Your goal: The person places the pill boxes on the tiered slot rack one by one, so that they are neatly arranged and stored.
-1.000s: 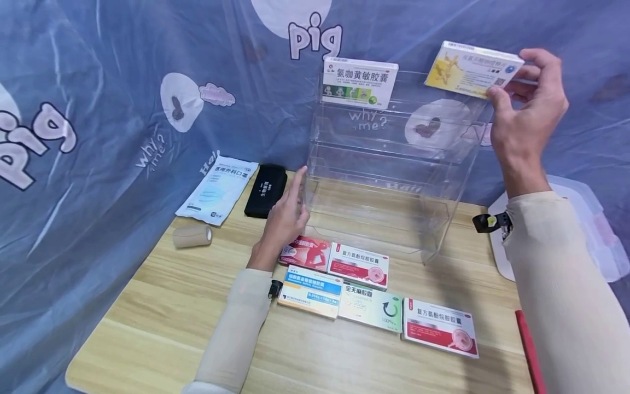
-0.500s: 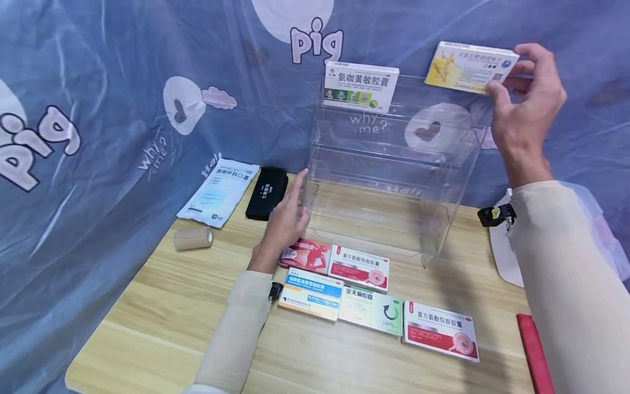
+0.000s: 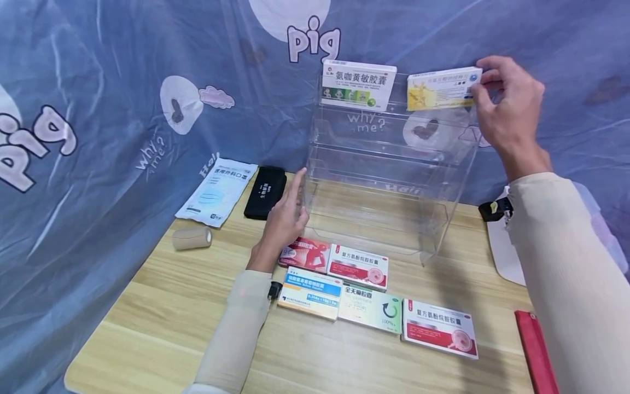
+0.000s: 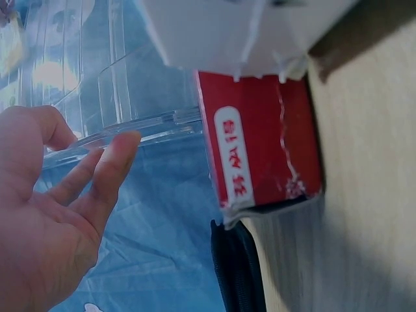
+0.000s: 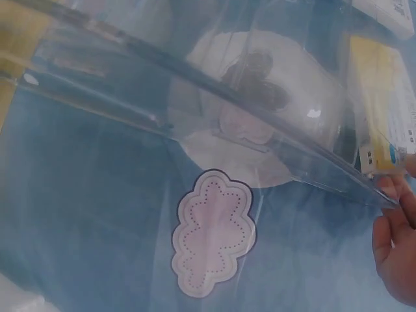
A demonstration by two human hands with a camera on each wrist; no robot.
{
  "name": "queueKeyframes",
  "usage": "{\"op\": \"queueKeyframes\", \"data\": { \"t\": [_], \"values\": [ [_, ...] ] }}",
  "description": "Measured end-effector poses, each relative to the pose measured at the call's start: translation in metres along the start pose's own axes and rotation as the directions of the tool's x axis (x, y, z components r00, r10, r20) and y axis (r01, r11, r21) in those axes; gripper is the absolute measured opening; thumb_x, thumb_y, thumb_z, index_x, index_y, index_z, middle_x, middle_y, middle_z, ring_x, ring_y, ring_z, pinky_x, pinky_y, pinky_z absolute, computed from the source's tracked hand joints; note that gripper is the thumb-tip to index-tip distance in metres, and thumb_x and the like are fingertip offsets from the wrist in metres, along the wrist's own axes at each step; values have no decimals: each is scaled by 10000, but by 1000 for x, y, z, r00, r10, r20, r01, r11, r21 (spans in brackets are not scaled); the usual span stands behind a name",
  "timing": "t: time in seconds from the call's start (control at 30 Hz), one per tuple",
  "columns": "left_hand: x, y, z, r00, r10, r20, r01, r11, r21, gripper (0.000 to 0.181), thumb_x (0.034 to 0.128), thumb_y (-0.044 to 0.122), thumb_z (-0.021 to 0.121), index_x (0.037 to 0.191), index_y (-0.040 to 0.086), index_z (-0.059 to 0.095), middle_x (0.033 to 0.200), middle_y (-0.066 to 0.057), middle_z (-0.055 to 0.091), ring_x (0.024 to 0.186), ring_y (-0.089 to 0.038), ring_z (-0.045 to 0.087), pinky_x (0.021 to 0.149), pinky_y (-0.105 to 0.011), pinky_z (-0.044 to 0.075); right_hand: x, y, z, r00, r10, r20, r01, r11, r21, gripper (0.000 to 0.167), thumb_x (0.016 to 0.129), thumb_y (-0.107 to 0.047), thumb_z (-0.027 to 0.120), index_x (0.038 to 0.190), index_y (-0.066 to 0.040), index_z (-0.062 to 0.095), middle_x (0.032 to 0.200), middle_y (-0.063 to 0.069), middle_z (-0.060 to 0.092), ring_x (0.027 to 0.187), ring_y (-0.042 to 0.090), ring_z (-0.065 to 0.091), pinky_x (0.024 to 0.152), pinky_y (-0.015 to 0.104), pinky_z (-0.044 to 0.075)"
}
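The right hand pinches the right end of a white and yellow box at the top tier of a clear tiered rack. In the right wrist view the same box shows behind the clear plastic, fingers at its end. A white and green box stands upright in the top tier's left part. The left hand rests against the rack's left side; in the left wrist view the left hand has its thumb and fingers on either side of the clear side panel.
Before the rack lie a red box, two red and white boxes, a blue and orange box and a green box. To the left are a mask packet, black pouch and tan roll; a red pouch lies right.
The right hand has moved left and down with the white and yellow box, which now tilts the other way and sits lower at the top tier. The left hand has stayed at the rack's side.
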State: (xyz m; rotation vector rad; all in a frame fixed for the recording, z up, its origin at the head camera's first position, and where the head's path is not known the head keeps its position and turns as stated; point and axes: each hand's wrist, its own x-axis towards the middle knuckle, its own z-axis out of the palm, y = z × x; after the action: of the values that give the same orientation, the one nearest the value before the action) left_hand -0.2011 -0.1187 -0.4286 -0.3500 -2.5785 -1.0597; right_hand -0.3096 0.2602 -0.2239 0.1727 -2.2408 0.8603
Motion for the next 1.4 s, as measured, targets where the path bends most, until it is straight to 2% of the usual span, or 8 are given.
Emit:
{"op": "queueKeyframes", "data": {
  "t": [0.1, 0.2, 0.3, 0.43, 0.63, 0.9, 1.13, 1.4],
  "values": [
    [0, -1, 0, 1000, -8, 7, 8, 1000, -3, 970, 976, -16, 642, 1728, 340, 144, 1666, -112, 499, 1087, -350, 733, 734, -473, 602, -2, -1, 2, 998, -38, 53, 42, 996, -76, 354, 1026, -153, 635, 1367, -128, 726, 1153, 28, 800, 879, -185, 424, 957, 158, 402],
    [0, -1, 0, 1000, -12, 11, 12, 1000, -5, 970, 979, -16, 638, 1728, 346, 141, 1664, -112, 503, 1101, -354, 734, 747, -480, 609, -2, -3, 4, 990, -57, 131, 74, 989, -131, 359, 1028, -158, 633, 1371, -84, 710, 1265, 224, 773, 949, -23, 462, 1116, 370, 387],
    [0, -1, -1, 1000, -12, 9, 12, 1000, -9, 972, 977, -19, 642, 1728, 347, 144, 1656, -117, 512, 1117, -360, 736, 757, -488, 611, -2, -5, 7, 982, -74, 176, 99, 985, -141, 353, 1025, -140, 629, 1350, -32, 711, 1259, 269, 758, 1052, 267, 538, 1147, 562, 336],
    [0, -1, -1, 1000, -5, 12, 6, 1000, -18, 970, 975, -22, 639, 1728, 343, 146, 1652, -114, 516, 1110, -359, 734, 744, -482, 603, -4, -8, 11, 985, -49, 168, 75, 985, -154, 378, 1040, -127, 595, 1388, -22, 700, 1295, 291, 725, 1218, 456, 549, 1169, 594, 330],
    [0, -1, -1, 1000, 3, 13, -2, 999, -33, 966, 980, -13, 639, 1729, 349, 146, 1670, -105, 497, 1126, -361, 729, 762, -485, 611, -7, -10, 14, 990, 3, 141, 20, 986, -166, 426, 1072, -161, 561, 1458, -5, 650, 1403, 284, 590, 1321, 456, 508, 1204, 577, 329],
    [0, -2, -2, 1000, -13, 17, 13, 999, -36, 973, 985, -6, 642, 1727, 372, 139, 1660, -108, 507, 1137, -361, 728, 798, -492, 620, -6, -10, 15, 986, -34, 164, 60, 985, -161, 420, 1067, -135, 569, 1455, 11, 645, 1349, 314, 647, 1281, 467, 534, 1253, 577, 285],
    [0, -2, -2, 1000, -6, 13, 7, 999, -42, 973, 980, -12, 642, 1727, 362, 145, 1647, -116, 520, 1133, -363, 728, 812, -503, 623, -11, -8, 19, 994, -55, 99, 67, 991, -116, 431, 1047, -127, 598, 1466, -40, 653, 1381, 302, 594, 1297, 472, 549, 1205, 589, 339],
    [0, -1, -2, 1000, -7, 12, 8, 1000, -30, 958, 983, -6, 635, 1729, 350, 150, 1676, -99, 490, 1089, -351, 730, 736, -464, 601, -12, -10, 16, 995, -1, 104, 13, 994, -109, 438, 1045, -99, 616, 1475, -14, 626, 1412, 253, 593, 1339, 426, 532, 1271, 492, 265]
  ]
}}
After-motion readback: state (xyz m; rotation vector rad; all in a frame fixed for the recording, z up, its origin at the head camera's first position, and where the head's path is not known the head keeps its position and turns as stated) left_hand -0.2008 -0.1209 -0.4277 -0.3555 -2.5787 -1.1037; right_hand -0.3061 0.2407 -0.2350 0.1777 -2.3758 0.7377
